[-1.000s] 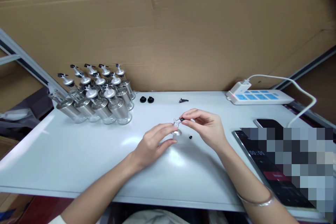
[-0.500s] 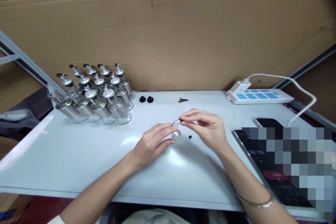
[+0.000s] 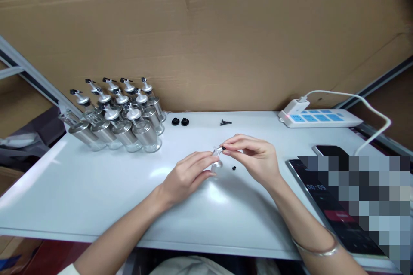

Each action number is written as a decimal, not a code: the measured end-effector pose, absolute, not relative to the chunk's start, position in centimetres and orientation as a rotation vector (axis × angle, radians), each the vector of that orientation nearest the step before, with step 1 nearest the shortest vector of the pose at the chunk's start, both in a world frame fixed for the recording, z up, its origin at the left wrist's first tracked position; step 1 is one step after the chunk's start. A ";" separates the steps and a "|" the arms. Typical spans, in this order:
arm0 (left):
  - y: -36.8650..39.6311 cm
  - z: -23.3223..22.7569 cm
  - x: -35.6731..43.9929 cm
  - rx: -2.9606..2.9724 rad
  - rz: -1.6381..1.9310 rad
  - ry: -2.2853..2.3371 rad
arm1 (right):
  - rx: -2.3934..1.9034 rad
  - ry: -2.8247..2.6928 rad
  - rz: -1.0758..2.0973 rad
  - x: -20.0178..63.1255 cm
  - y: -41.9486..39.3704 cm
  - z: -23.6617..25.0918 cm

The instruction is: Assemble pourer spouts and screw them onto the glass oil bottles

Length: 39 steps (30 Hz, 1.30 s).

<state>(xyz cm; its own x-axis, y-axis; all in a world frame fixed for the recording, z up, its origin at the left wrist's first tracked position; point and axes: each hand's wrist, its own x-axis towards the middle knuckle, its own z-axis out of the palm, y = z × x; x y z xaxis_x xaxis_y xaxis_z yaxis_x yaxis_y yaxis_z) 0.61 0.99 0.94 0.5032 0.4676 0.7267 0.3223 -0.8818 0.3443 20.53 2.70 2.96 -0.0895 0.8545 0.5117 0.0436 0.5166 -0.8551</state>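
While the left hand is gripping the spout between fingers above and thumb below, the right hand is pinching a black tip at the end of the spout's side arm. The spout is sitting between the two hands, over the middle of the table; whether its base is touching the surface, I cannot tell.

By the look of it, the hands are working on the join between tip and arm; how far the tip is seated is hiding behind the right fingertips. The next move is probably calling for a firm left grip, with the right hand's pinch staying in line with the arm.

A small black plug is lying just beside the spout, under the right hand. Farther back, a black flap and two black caps are waiting, untouched. Spout-topped bottles are standing grouped at the left.
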 end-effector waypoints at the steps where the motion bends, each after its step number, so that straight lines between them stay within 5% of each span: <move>1: 1.0 1.0 0.6 2.580 1.314 0.679 | -0.808 -1.520 0.825 20.5 2.7 3.0; 22: 0.9 1.3 0.7 2.572 1.355 0.685 | -0.841 -1.439 1.211 19.1 2.1 2.5; 39: 1.0 0.8 0.6 2.621 1.248 0.735 | -0.942 -1.537 0.935 18.9 2.0 2.1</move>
<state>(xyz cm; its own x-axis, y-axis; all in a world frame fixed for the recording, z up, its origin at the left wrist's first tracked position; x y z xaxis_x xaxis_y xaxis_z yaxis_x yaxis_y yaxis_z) 0.59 1.03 0.76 0.5345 0.4882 0.6899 0.3660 -0.8695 0.3317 18.85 1.99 2.14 -0.1335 0.9194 0.3701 0.0945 0.3835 -0.9187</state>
